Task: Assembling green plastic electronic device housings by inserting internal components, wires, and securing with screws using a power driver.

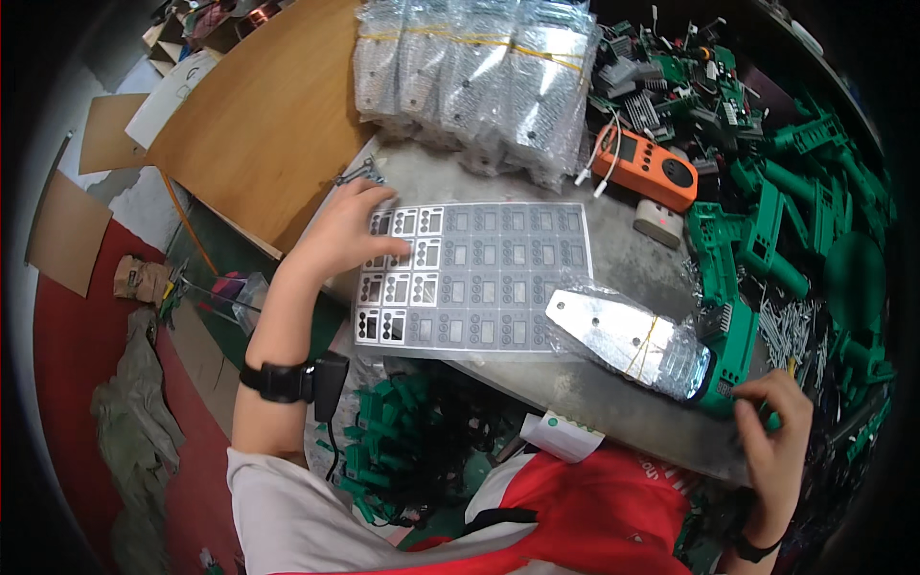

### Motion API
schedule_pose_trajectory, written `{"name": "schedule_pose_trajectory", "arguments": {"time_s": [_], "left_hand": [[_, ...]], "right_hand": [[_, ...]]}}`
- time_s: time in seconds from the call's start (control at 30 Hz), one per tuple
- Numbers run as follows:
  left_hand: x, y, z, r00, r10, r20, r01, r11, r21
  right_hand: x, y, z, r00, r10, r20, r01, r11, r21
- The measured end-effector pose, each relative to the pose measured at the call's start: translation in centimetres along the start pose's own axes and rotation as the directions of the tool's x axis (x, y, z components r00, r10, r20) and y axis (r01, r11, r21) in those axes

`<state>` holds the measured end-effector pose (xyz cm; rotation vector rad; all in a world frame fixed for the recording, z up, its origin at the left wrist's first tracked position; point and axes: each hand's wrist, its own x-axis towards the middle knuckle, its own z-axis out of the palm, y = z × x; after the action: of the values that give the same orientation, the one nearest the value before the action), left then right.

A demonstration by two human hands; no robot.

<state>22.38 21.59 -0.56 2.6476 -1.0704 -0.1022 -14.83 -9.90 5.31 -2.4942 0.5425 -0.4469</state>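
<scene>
Left fingers (pixel 387 246) spread apart at the upper-left of a sheet (pixel 484 276), table (pixel 628 264) showing past its right edge; right fingers (pixel 767 386) by a tool (pixel 736 350), grip unclear.

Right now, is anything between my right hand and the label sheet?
Yes: a clear-wrapped silver plate, banded in yellow, and the green plastic part at its end lie between your right hand and the label sheet; the wrap overlaps the sheet's lower right corner.

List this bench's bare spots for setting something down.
Bare grey worktop lies between the grey rectangular label sheet and the green plastic housings, and along the front edge below the silver wrapped tapered piece. Those housings crowd the right.
</scene>
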Motion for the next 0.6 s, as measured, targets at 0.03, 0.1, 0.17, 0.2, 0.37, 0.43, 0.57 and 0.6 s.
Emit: {"name": "schedule_pose_trajectory", "arguments": {"time_s": [0.03,0.1,0.17,0.2,0.37,0.43,0.57,0.6], "left_hand": [[0.7,0.2,0.1,0.999,0.020,0.049,-0.022,0.999,0.031],[1.5,1.0,-0.1,0.994,-0.009,0.106,0.002,0.998,0.070],[2.0,1.1,0.0,0.985,-0.027,0.173,0.008,0.994,0.105],[2.0,0.8,0.3,0.973,-0.059,0.224,0.031,0.991,0.127],[-0.7,0.5,-1.0,0.933,0.050,0.356,0.203,0.744,-0.636],[-3.0,-0.6,-1.3,0.976,0.124,0.179,0.064,0.624,-0.779],[-10.2,-6.5,2.1,0.981,-0.156,0.118,0.029,-0.481,-0.876],[-12.1,-4.9,3.5,0.963,-0.234,0.133,0.018,-0.436,-0.900]], "right_hand": [[0.2,-0.7,0.6,0.999,-0.044,0.014,0.045,0.999,-0.006],[0.6,-1.8,1.2,0.995,-0.083,0.056,0.083,0.996,-0.009],[0.9,-2.6,1.7,0.988,-0.137,0.078,0.136,0.990,0.023],[0.8,-3.1,2.1,0.988,-0.120,0.095,0.115,0.992,0.054],[1.0,-4.0,5.0,0.821,-0.260,0.509,0.066,0.928,0.367],[1.3,-4.9,7.4,0.733,-0.369,0.572,-0.011,0.834,0.552],[1.0,-6.9,11.6,0.727,-0.426,0.539,-0.036,0.760,0.649],[1.0,-7.1,12.3,0.752,-0.440,0.490,0.016,0.756,0.654]]}}
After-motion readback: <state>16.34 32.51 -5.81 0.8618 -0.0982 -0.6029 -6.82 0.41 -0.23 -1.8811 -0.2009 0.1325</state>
